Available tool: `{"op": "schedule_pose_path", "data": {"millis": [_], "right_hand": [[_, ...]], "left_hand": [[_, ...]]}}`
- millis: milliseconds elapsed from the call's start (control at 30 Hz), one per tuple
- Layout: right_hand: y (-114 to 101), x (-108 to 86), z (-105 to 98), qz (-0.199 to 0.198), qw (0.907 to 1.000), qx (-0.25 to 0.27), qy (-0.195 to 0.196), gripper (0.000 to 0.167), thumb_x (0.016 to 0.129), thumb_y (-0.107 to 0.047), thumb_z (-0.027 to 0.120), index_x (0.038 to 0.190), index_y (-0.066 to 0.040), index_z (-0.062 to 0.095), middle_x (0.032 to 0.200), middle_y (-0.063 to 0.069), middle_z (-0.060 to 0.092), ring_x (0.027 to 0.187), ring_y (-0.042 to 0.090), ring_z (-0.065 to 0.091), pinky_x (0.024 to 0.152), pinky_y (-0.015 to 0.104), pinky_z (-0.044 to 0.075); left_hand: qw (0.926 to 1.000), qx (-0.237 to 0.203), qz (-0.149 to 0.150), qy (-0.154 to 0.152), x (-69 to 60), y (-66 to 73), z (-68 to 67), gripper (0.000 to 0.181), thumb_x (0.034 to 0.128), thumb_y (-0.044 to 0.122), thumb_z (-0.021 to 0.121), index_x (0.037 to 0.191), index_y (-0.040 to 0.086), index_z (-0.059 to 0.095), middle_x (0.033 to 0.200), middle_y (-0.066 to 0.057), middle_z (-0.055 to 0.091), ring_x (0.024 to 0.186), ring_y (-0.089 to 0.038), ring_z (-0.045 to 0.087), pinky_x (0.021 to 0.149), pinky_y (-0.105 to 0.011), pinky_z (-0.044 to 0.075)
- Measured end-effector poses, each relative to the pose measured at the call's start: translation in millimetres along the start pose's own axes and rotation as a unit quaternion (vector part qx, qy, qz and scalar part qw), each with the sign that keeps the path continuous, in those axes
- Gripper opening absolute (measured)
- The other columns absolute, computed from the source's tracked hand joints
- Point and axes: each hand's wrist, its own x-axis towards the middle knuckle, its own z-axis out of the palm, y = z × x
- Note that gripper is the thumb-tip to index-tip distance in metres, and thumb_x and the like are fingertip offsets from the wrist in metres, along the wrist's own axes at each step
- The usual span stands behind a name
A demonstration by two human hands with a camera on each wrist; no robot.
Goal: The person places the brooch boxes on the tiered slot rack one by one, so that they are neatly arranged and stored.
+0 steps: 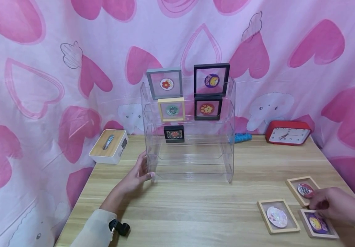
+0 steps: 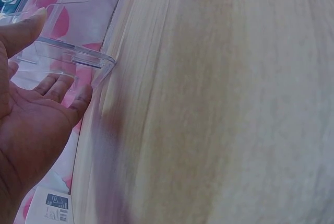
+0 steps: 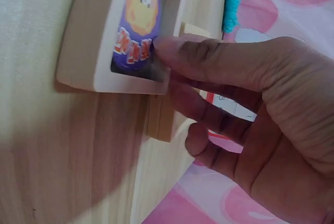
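My left hand (image 1: pixel 137 173) holds the left side of a clear tiered display rack (image 1: pixel 190 168), thumb at its front edge and fingers along the outside. At the right front, my right hand (image 1: pixel 335 206) pinches the upper edge of a pale wooden display frame (image 1: pixel 335 235) holding a purple badge (image 3: pixel 138 20). This frame lies close to the table. Beyond it lies a wooden frame with a red-and-black badge (image 1: pixel 305 190); to its left is another with a pale round badge (image 1: pixel 277 216). The rack's upper tiers hold several framed badges, including a grey frame (image 1: pixel 164 70) and a large black frame (image 1: pixel 212 65).
A white tissue box (image 1: pixel 104 159) with a wooden lid stands at the back left, a blue tool-like shape on top. Behind the rack's right side lies a blue bundle (image 1: pixel 242 137). A red clock (image 1: pixel 288 132) stands at the back right, before the pink heart-patterned curtain (image 1: pixel 171 34).
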Motion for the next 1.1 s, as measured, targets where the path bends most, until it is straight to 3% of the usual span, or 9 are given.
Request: {"op": "schedule_pose_path", "data": {"millis": [67, 167, 300, 400, 567, 833, 1100], "right_hand": [[1.4, 0.1, 0.9, -0.003, 1.0, -0.005, 0.008, 0.046, 0.062, 0.008, 0.096, 0.077, -0.032, 0.078, 0.106, -0.033, 0.072, 0.094, -0.02, 0.058, 0.066, 0.003, 0.041], [2.6, -0.8, 5.0, -0.031, 0.9988, -0.008, 0.036, 0.051, 0.057, 0.008, 0.097, 0.076, -0.033, 0.076, 0.098, -0.031, 0.072, 0.089, -0.02, 0.056, 0.065, 0.001, 0.036], [2.1, 0.4, 10.2, -0.076, 0.9942, 0.01, 0.076, 0.058, 0.05, 0.014, 0.095, 0.078, -0.032, 0.074, 0.081, -0.022, 0.064, 0.077, -0.016, 0.05, 0.054, 0.01, 0.033], [0.7, 3.7, 8.9, -0.09, 0.9915, 0.022, 0.091, 0.062, 0.048, 0.016, 0.095, 0.082, -0.031, 0.074, 0.079, -0.019, 0.062, 0.074, -0.014, 0.049, 0.053, 0.012, 0.033], [-2.6, 9.8, 0.9, -0.08, 0.9916, 0.028, 0.098, 0.066, 0.048, 0.019, 0.095, 0.086, -0.031, 0.075, 0.084, -0.019, 0.068, 0.076, -0.013, 0.051, 0.054, 0.013, 0.036], [-11.6, 22.1, -11.2, -0.042, 0.9899, -0.003, 0.135, 0.063, 0.055, 0.019, 0.094, 0.091, -0.029, 0.076, 0.085, -0.025, 0.072, 0.078, -0.014, 0.059, 0.06, 0.007, 0.048], [-29.2, 43.1, -24.0, -0.023, 0.9866, -0.011, 0.161, 0.06, 0.061, 0.02, 0.094, 0.098, -0.024, 0.078, 0.092, -0.017, 0.075, 0.082, -0.011, 0.066, 0.062, 0.007, 0.054]], "left_hand": [[1.0, 0.0, -0.003, 0.001, 0.4, 0.3, 0.2, 0.1, 0.107, 0.008, 0.069, 0.176, 0.044, 0.005, 0.185, -0.022, 0.016, 0.172, -0.049, 0.014, 0.138, -0.068, 0.011], [0.9999, 0.003, -0.011, 0.003, 0.3, 0.2, 0.3, 0.099, 0.1082, 0.007, 0.068, 0.175, 0.044, 0.006, 0.185, -0.021, 0.015, 0.172, -0.048, 0.012, 0.138, -0.068, 0.011], [0.9995, 0.006, -0.028, 0.009, -0.5, 0.1, 0.4, 0.096, 0.1097, 0.006, 0.065, 0.174, 0.046, 0.006, 0.187, -0.018, 0.013, 0.173, -0.047, 0.01, 0.138, -0.068, 0.009], [0.9996, 0.002, -0.028, 0.009, -1.0, 0.3, 0.8, 0.097, 0.1098, 0.005, 0.065, 0.175, 0.047, 0.006, 0.187, -0.018, 0.013, 0.173, -0.047, 0.01, 0.138, -0.068, 0.01], [1.0, -0.003, -0.007, 0.003, -0.8, 0.1, 1.1, 0.099, 0.1083, 0.008, 0.068, 0.176, 0.046, 0.005, 0.185, -0.021, 0.016, 0.172, -0.048, 0.014, 0.139, -0.067, 0.012], [0.9999, -0.006, -0.009, 0.002, 0.7, 0.1, -1.4, 0.099, 0.1074, 0.011, 0.07, 0.175, 0.047, 0.006, 0.185, -0.02, 0.015, 0.172, -0.047, 0.014, 0.139, -0.066, 0.011], [0.9999, -0.003, -0.013, 0.003, -0.5, -0.4, -0.5, 0.1, 0.108, 0.011, 0.069, 0.175, 0.048, 0.005, 0.186, -0.02, 0.014, 0.172, -0.047, 0.012, 0.139, -0.067, 0.011]]}}
